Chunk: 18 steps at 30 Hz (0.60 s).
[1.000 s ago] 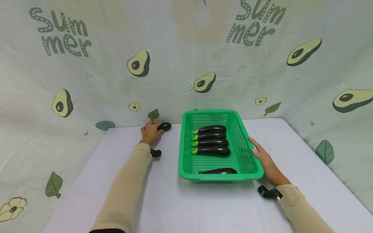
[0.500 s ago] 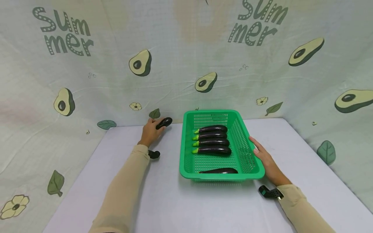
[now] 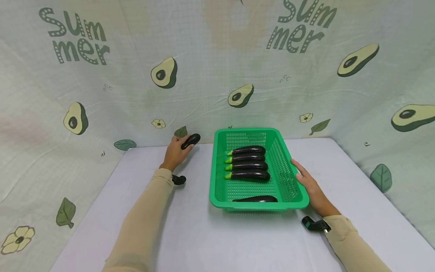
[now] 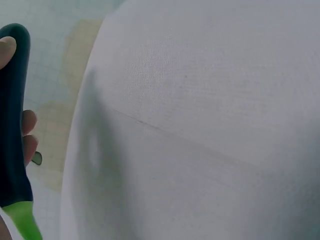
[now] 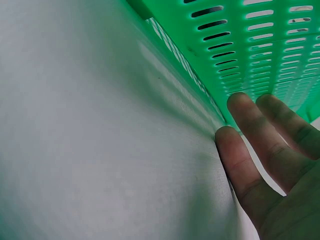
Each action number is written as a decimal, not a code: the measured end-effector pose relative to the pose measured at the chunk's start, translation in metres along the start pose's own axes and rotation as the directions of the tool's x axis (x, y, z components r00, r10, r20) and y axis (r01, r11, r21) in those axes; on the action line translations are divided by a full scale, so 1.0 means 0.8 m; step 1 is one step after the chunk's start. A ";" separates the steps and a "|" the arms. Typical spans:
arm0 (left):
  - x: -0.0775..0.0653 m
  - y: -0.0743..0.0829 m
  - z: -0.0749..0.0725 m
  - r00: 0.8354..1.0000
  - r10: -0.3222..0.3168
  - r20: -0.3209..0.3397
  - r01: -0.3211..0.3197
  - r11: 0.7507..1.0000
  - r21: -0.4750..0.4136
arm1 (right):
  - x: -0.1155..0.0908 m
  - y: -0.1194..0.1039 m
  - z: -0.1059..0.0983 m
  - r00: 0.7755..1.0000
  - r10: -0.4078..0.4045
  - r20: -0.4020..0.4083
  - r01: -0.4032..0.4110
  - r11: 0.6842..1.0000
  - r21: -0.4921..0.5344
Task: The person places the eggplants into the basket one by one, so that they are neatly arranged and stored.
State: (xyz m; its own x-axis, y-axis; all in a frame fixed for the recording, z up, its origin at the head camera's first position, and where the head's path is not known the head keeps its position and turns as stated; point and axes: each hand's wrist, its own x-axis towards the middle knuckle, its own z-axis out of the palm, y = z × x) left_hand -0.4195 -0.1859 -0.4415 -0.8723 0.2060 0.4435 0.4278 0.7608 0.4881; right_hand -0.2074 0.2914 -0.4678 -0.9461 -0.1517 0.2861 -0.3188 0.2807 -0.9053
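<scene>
My left hand (image 3: 174,155) holds a dark purple eggplant (image 3: 191,141) at the back left of the table. In the left wrist view, this eggplant (image 4: 12,120) has its green stem end pointing down, with fingertips on both sides and a shadow on the cloth beside it. My right hand (image 3: 312,190) rests at the right side of a green plastic basket (image 3: 244,206). In the right wrist view, the fingers (image 5: 242,170) are extended along the basket's slotted outer wall (image 5: 215,45). Several eggplants (image 3: 249,166) lie in a row inside, stems to the left.
Another eggplant (image 3: 256,199) lies near the basket's front wall, partly hidden by the rim. A white cloth covers the table (image 3: 217,245). Behind and at both sides hangs a printed fabric backdrop (image 3: 204,75) with avocados and lettering.
My left hand has raised the eggplant from the table's back edge and tilted it, its rounded end now higher. The right hand and the basket stay in place.
</scene>
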 end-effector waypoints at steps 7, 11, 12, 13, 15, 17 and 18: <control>0.002 0.003 0.001 1.000 0.015 0.002 -0.015 1.000 -0.016 | 0.000 0.000 0.000 1.000 0.000 -0.009 0.000 1.000 -0.006; 0.002 0.004 0.000 0.999 0.037 -0.006 -0.037 0.999 -0.023 | -0.001 0.000 0.000 1.000 0.008 -0.004 -0.008 1.000 0.001; 0.002 0.005 0.000 0.999 0.041 -0.006 -0.041 0.999 -0.025 | -0.001 0.000 0.000 1.000 0.012 -0.001 -0.011 1.000 0.003; 0.002 0.006 -0.001 0.999 0.041 -0.004 -0.041 0.999 -0.027 | -0.001 0.000 0.000 1.000 0.013 0.002 -0.013 1.000 0.005; 0.002 0.008 -0.004 0.999 0.038 0.001 -0.038 0.999 -0.031 | -0.001 0.001 0.000 1.000 0.009 0.003 -0.009 1.000 0.009; 0.002 0.012 -0.006 0.999 0.031 0.007 -0.031 0.999 -0.030 | -0.001 0.002 -0.001 1.000 0.010 0.003 -0.010 1.000 0.005; 0.002 0.013 -0.007 1.000 0.028 0.009 -0.028 0.999 -0.030 | -0.001 0.002 -0.001 1.000 0.009 0.002 -0.009 1.000 0.004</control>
State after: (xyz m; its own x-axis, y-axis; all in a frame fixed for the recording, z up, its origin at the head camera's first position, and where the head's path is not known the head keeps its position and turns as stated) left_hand -0.4149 -0.1814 -0.4315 -0.8620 0.2328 0.4504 0.4589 0.7357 0.4981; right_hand -0.2073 0.2925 -0.4689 -0.9488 -0.1512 0.2773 -0.3101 0.2788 -0.9089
